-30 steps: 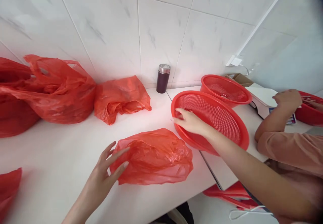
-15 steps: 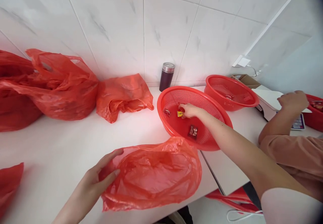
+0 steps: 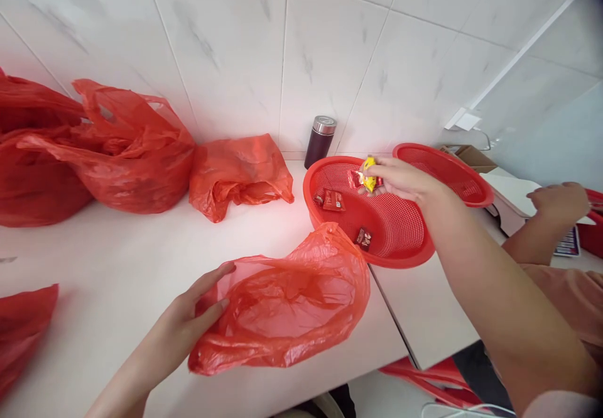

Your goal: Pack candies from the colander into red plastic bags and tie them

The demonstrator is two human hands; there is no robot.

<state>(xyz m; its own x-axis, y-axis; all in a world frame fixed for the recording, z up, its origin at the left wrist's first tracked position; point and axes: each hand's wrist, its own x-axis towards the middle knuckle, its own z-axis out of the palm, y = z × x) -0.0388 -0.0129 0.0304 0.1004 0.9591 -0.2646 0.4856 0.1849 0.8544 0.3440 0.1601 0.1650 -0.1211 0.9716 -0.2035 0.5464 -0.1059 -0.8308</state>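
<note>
My left hand (image 3: 200, 308) grips the left rim of a red plastic bag (image 3: 292, 305), its thumb inside and its fingers outside. The bag lies with its mouth spread wide at the table's front edge. Above the near red basket (image 3: 311, 182), my right hand (image 3: 400, 179) is closed on small wrapped candies (image 3: 369, 176), one yellow and others red. Down in that basket are a red packet (image 3: 334, 200), a dark brown packet (image 3: 363, 238) and a small wrapped piece beside the red one. The bag's right end touches the basket's near rim.
Filled red bags (image 3: 132, 166) and a crumpled red bag (image 3: 240, 173) line the left and back. A dark thermos (image 3: 321, 141) stands by the wall. Behind the near basket is a second red basket (image 3: 475, 195). At right, a co-worker's arm (image 3: 551, 217) reaches over the table.
My right hand has risen out of the basket bottom with candies in it. A red packet now shows in the basket. My left hand still holds the bag; the view has shifted slightly.
</note>
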